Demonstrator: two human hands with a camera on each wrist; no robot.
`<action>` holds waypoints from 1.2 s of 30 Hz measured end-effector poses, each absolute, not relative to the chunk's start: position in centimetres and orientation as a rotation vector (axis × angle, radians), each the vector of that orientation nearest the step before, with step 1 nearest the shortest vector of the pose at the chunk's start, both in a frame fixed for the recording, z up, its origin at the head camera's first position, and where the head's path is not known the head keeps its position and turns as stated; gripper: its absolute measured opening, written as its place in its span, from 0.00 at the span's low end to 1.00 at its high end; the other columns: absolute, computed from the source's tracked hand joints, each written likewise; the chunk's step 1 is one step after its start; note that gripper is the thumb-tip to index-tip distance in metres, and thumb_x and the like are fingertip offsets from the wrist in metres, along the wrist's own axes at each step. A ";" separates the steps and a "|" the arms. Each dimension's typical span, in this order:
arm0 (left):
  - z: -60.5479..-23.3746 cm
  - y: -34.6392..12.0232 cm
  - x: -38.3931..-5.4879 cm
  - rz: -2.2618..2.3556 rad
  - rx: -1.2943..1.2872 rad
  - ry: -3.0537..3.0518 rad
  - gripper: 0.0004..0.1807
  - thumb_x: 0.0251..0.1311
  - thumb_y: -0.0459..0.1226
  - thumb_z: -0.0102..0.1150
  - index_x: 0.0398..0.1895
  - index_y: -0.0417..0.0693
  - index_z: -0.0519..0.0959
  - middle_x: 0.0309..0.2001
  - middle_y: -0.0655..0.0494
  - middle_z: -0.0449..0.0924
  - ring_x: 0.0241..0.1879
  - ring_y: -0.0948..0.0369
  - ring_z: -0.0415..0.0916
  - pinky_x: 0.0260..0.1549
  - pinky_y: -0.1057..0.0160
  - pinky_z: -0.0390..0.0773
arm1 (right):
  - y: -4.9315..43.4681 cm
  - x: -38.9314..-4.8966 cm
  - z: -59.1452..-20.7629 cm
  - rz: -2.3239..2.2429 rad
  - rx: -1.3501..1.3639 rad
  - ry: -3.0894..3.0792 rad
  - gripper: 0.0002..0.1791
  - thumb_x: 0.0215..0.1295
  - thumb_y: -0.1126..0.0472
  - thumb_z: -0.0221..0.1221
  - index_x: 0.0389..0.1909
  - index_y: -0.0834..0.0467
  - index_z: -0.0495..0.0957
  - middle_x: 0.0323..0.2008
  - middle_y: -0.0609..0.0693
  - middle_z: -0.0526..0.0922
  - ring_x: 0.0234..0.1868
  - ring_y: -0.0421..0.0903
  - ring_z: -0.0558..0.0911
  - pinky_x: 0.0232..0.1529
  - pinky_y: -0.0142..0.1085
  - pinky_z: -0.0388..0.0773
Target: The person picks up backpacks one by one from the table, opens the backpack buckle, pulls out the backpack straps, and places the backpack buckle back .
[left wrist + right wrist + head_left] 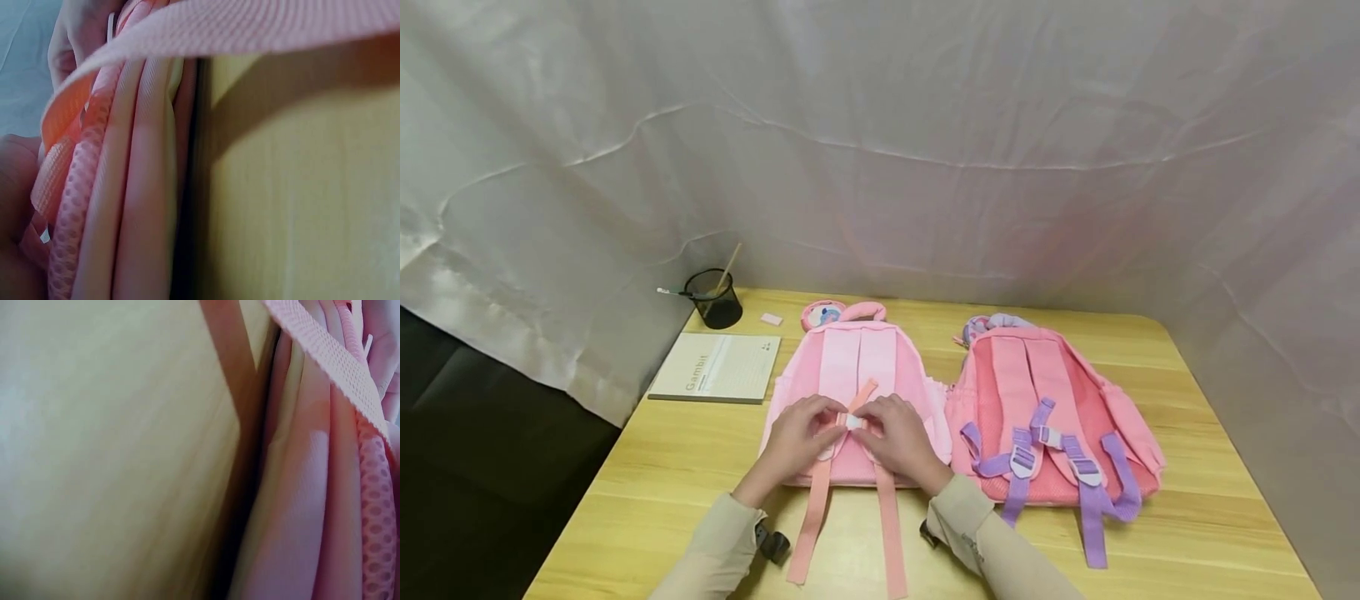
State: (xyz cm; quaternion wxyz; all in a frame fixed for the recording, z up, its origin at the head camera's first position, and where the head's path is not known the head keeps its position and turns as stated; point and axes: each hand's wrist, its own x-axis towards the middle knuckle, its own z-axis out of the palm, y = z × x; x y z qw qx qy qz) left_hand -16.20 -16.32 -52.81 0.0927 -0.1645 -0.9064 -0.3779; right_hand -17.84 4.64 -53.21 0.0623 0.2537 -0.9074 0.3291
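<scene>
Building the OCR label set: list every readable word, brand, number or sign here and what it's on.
"Gambit": printed sideways on the cover of the cream notebook, left of the light pink backpack.
Small marks at the notebook's far right corner: too small to read.
Round cartoon patch at the top of that backpack: a picture, no legible text.
The second backpack and both wrist views: no text.

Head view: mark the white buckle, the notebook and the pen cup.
white buckle (853, 422), head view, its middle between the two hands.
notebook (718, 367), head view, middle of its cover.
pen cup (715, 300), head view, its black mesh wall.
</scene>
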 end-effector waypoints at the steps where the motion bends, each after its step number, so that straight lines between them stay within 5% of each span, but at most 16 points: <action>1: -52.9 -16.3 -16.3 -1.128 -0.481 -2.697 0.13 0.57 0.39 0.76 0.45 0.56 0.85 0.35 0.61 0.82 0.37 0.62 0.75 0.40 0.60 0.73 | 4.6 -17.9 -53.3 0.999 0.762 -2.744 0.12 0.63 0.51 0.70 0.45 0.50 0.88 0.39 0.44 0.87 0.42 0.42 0.77 0.46 0.41 0.73; 36: -54.2 -16.1 -15.5 -1.144 -0.362 -2.696 0.11 0.62 0.41 0.72 0.47 0.59 0.85 0.37 0.66 0.81 0.39 0.64 0.73 0.42 0.60 0.72 | 4.6 -18.0 -54.0 1.002 0.766 -2.734 0.10 0.64 0.52 0.70 0.43 0.51 0.87 0.34 0.42 0.82 0.39 0.40 0.74 0.44 0.37 0.70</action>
